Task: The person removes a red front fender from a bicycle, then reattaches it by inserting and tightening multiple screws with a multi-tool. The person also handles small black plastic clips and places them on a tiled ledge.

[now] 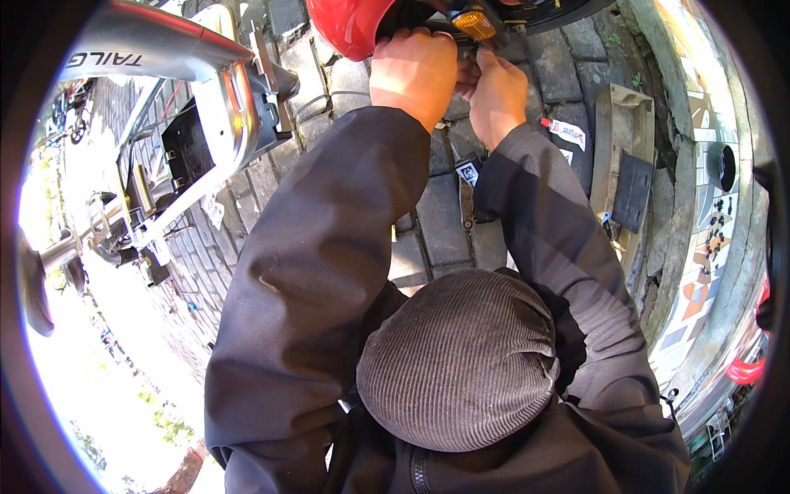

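My left hand (412, 77) is curled against the lower edge of a glossy red body panel (349, 25), with its fingertips hidden behind the panel. Close beside it on the right, my right hand (501, 92) has thumb and fingers drawn together under an orange turn-signal lamp (474, 26). Whether either hand grips something is not visible. A black tyre (555, 15) curves along the top edge. Dark jacket sleeves cover both my arms, and a rounded grey ribbed corduroy form (457, 364) fills the space between them.
Stone paving (447, 216) bears a red-capped tube (566, 133) and a black item with a printed-code label (468, 173). To the right lie a grey plastic trough (622, 105), a black plate (633, 192), a dark cup (721, 167) and several small black parts (716, 228). A silver metal vehicle frame (154, 46) stands left.
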### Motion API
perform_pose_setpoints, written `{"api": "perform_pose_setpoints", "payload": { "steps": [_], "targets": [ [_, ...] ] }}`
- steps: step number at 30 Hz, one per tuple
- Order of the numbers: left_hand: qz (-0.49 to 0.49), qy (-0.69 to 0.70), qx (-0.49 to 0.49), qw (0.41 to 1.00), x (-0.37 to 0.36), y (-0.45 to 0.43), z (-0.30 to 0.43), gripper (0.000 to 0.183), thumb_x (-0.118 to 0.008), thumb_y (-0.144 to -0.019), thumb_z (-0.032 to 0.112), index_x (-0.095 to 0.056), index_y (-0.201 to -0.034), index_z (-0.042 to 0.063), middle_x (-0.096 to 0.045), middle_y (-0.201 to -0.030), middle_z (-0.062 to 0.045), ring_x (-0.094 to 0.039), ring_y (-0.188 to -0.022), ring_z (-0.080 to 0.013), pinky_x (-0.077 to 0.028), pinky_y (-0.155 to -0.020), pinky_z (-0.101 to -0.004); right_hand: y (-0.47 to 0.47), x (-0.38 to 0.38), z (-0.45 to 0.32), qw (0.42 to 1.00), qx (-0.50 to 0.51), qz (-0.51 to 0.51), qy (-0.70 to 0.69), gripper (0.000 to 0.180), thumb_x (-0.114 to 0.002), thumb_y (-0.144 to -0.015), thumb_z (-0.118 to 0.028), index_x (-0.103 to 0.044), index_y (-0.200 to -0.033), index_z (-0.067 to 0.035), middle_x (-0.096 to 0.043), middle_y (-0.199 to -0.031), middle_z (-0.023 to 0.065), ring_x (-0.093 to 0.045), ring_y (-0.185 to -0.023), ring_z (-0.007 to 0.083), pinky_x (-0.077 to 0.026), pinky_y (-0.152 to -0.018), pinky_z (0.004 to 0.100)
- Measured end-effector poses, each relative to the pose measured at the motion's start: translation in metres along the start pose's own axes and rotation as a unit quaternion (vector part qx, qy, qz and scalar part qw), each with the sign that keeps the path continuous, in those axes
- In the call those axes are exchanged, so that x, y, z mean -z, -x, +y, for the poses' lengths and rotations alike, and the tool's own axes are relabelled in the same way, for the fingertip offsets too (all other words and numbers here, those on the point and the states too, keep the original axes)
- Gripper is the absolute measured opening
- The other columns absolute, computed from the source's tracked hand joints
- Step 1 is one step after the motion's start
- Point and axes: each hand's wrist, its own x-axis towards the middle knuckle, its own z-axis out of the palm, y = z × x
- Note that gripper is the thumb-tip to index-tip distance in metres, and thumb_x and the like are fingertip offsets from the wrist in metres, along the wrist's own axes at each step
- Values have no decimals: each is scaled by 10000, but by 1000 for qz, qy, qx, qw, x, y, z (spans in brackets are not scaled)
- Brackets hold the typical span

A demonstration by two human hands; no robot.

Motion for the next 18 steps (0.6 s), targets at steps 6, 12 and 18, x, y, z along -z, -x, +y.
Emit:
{"api": "perform_pose_setpoints", "payload": {
  "steps": [6, 12, 18],
  "targets": [
    [-2, -11, -10, 1000, 0, -1, -1, 245, -642, -870, 40, -726, -1099, 66, -742, -1053, -148, -717, -1027, -361, -589, -854, -465, -2, 4, 5, 999, 14, -33, 16, 254, -533, -1096, -212, -631, -1061, 20, -681, -836, 100, -662, -691, 194, -590, -642, 369],
    [-2, -8, -8, 1000, -3, 0, -1, 229, -654, -862, 52, -728, -1078, 69, -743, -1041, -141, -715, -1024, -348, -585, -853, -453, -6, 10, 3, 992, -64, -86, -70, 243, -534, -1084, -211, -630, -1025, 5, -690, -840, 103, -661, -699, 200, -580, -634, 376],
    [6, -13, -12, 1000, -2, -1, -1, 228, -653, -857, 52, -730, -1072, 68, -743, -1040, -142, -718, -1009, -346, -585, -848, -453, -4, 4, 3, 999, -13, -47, 0, 275, -508, -1093, -230, -632, -1004, -3, -685, -798, 109, -654, -682, 204, -564, -592, 371]
  ]
}}
